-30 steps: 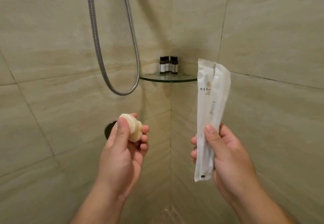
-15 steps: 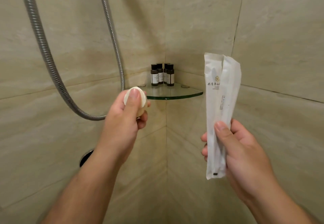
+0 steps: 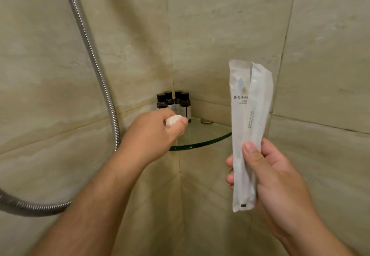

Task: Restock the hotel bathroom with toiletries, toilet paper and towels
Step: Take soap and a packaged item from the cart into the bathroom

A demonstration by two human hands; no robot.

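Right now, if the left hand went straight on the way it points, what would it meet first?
Probably the dark bottles at the back of the glass shelf, just beyond the soap the left hand holds; depth is unclear.

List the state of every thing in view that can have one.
soap: held by left hand, over glass shelf; contact unclear
packets: two, sealed, upright, held by right hand
bottles: four, capped, upright, shelf's back corner
shower hose: hanging in a loop
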